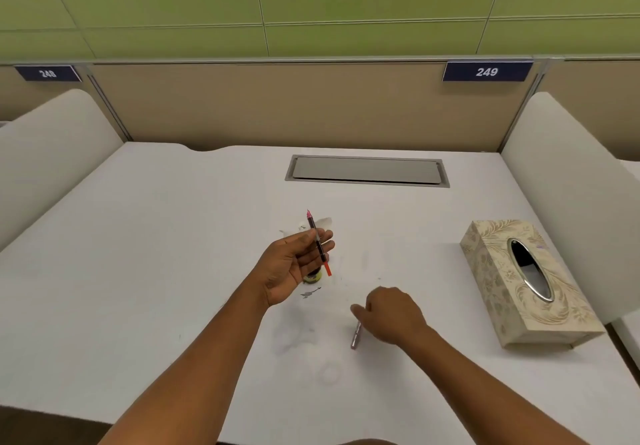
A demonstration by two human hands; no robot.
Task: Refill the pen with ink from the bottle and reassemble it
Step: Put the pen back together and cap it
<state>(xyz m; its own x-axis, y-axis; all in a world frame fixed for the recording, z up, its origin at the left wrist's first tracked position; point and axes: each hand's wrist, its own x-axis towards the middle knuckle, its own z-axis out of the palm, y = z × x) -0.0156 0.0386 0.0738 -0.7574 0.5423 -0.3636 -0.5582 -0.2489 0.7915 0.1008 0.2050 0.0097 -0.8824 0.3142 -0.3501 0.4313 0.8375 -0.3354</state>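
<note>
The left hand (294,264), half open, pinches the thin, light pen inside (318,242) by its middle above the ink bottle (313,276), and the right hand (393,315) curls on the hard, slippery pen shell (356,335) on the desk (173,237)

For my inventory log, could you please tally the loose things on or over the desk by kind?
Pen refill, in the left hand: 1
Pen barrel, under the right hand: 1
Ink bottle: 1
Tissue: 1
Tissue box: 1
Total: 5
</note>
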